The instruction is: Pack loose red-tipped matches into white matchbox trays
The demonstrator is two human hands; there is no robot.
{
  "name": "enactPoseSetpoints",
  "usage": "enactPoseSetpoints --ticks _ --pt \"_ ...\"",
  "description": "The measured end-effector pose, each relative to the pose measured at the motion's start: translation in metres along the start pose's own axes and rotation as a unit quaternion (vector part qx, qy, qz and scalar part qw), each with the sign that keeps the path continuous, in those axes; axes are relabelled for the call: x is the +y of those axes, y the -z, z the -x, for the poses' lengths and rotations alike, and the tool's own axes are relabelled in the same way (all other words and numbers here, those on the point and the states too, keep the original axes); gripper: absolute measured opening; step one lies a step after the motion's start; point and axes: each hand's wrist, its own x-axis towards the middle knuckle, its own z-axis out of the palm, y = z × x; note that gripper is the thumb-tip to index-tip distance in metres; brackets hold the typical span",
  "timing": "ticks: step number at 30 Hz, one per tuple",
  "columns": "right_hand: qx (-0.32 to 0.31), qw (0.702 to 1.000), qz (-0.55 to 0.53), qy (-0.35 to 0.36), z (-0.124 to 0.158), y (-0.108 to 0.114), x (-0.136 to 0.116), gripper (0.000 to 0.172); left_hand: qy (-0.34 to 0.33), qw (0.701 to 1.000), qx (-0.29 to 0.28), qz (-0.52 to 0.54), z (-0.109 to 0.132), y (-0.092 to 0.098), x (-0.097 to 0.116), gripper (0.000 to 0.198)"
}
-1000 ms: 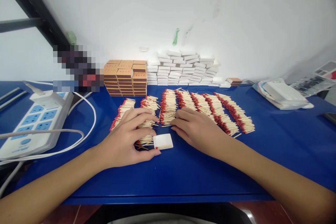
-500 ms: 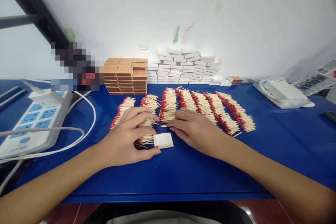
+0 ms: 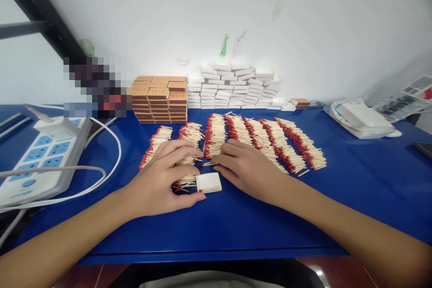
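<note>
My left hand (image 3: 162, 179) holds a small white matchbox tray (image 3: 209, 180) at its left end, between thumb and fingers. A few matches lie along the tray's near side, red heads to the left. Just beyond the tray, my right hand (image 3: 251, 165) has its fingers closed on a match (image 3: 208, 164), whose head points left. Its fingertips sit beside a row of loose matches (image 3: 216, 132). Part of another row of matches (image 3: 191, 132) is hidden under my left hand.
Matchboxes (image 3: 159, 101) are stacked against the wall, beside a pile of white trays (image 3: 232, 85). More match rows (image 3: 302, 144) spread rightward on the blue table (image 3: 270, 238). A power strip (image 3: 43, 157) with white cables lies left; packets (image 3: 362, 119) lie right.
The match at my right fingertips has shifted slightly and now lies a little more tilted. My left hand and the tray keep their places; the whole view has drifted slightly.
</note>
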Motion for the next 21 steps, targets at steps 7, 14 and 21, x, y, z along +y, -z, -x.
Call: enactPoseSetpoints --ticks 7,14,21 --pt "-0.001 1.000 0.008 0.020 -0.0036 -0.0036 0.0007 0.017 0.002 1.000 -0.004 0.000 -0.0003 0.0002 -0.0017 0.025" --pt "0.020 1.000 0.001 0.012 -0.0035 -0.0027 -0.0003 0.022 0.002 1.000 -0.004 0.000 -0.0005 0.0004 -0.0013 0.024" --pt "0.002 0.995 0.087 0.052 -0.0067 -0.0081 0.0003 0.020 -0.004 1.000 -0.002 0.004 0.0006 -0.0001 -0.0013 0.024"
